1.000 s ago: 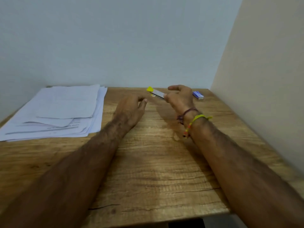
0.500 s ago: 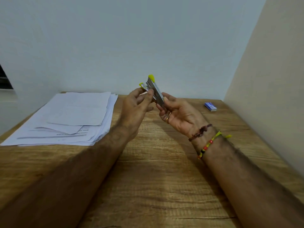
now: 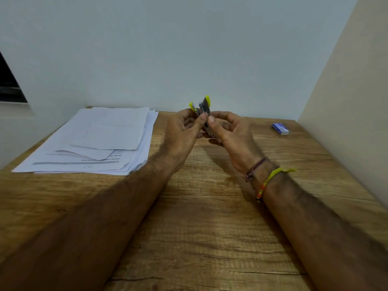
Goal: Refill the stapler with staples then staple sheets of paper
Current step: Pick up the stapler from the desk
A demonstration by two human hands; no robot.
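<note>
Both forearms reach forward above the wooden table [image 3: 210, 227]. The left hand [image 3: 182, 133] and right hand [image 3: 228, 133] meet raised over its far middle, fingers curled, thumb tips nearly touching, pinching a small silver-and-yellow metal stapler [image 3: 204, 111].

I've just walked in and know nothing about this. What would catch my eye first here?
Probably the small yellow and metal stapler, held up above the middle of the wooden table by the left hand and the right hand. A stack of paper sheets lies at left; a small blue box sits far right.
</note>
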